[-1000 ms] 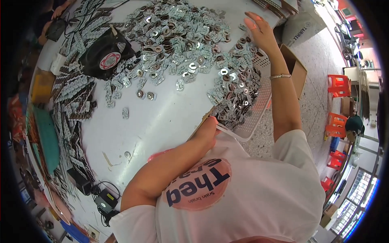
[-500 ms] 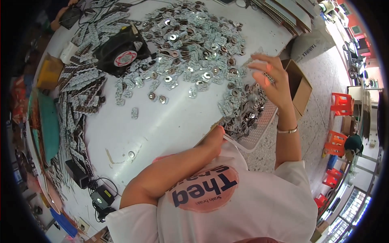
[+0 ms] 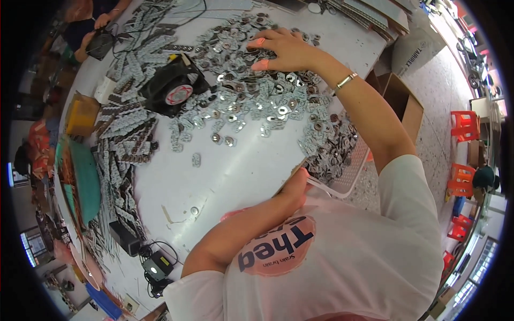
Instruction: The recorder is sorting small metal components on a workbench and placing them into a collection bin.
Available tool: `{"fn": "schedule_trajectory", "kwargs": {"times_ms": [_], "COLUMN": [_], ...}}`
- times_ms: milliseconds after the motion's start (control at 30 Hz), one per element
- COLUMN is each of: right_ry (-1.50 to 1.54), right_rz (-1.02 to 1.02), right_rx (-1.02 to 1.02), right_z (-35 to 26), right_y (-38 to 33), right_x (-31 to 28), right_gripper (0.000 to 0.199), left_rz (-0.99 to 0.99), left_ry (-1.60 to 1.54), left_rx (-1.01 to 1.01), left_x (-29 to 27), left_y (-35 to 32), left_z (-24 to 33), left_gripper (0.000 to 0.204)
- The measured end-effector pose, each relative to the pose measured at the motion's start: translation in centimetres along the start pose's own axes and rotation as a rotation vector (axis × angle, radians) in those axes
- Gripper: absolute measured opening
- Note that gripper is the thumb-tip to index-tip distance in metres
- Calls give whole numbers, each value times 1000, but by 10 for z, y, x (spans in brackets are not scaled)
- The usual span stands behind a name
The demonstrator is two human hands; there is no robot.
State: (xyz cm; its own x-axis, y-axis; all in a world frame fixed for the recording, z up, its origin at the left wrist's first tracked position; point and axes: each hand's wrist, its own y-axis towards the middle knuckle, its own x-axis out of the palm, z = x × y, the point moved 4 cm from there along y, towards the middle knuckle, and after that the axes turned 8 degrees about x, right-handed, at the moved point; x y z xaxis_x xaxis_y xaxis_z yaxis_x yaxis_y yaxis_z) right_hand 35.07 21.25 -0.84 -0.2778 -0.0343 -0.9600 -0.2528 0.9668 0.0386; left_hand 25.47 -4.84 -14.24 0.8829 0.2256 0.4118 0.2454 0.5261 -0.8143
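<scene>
A wide heap of small flat metal parts [image 3: 251, 99], each with a round dark or shiny disc, covers the far middle of the white table [image 3: 225, 171]. My right hand [image 3: 286, 51] lies over the far side of this heap, its fingers spread and pointing left; pinkish covers show on two fingers. More such parts fill a white perforated plastic basket [image 3: 350, 179] at the table's near right edge. My left hand [image 3: 295, 188] is closed on the basket's near rim, its fingers partly hidden. The contact under my right fingertips cannot be made out.
A black fan [image 3: 176, 88] stands left of the heap, among piled metal strips [image 3: 120, 125]. A yellow box [image 3: 82, 114], a teal tray [image 3: 80, 179] and a power adapter [image 3: 158, 265] are farther left. A cardboard box [image 3: 401, 101] stands right. Another person's hand [image 3: 101, 21] is at the far left.
My right hand has swung left and away from me, from above the basket onto the far heap. My left hand stays at the basket rim. The whole view has shifted slightly.
</scene>
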Motion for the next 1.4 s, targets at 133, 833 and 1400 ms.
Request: {"fn": "schedule_trajectory", "kwargs": {"times_ms": [133, 833, 1400], "right_ry": [-4, 54, 156], "right_rz": [126, 183, 254], "right_rx": [-55, -251, -65], "right_z": [13, -43, 58], "right_y": [-34, -183, -138], "right_x": [4, -2, -12], "right_gripper": [54, 45, 40], "left_rz": [21, -46, 50], "left_ry": [-38, 82, 51], "left_rx": [-66, -52, -54], "left_x": [-1, 1, -8], "left_y": [4, -3, 7], "left_z": [-1, 6, -3], "left_gripper": [12, 22, 8]}}
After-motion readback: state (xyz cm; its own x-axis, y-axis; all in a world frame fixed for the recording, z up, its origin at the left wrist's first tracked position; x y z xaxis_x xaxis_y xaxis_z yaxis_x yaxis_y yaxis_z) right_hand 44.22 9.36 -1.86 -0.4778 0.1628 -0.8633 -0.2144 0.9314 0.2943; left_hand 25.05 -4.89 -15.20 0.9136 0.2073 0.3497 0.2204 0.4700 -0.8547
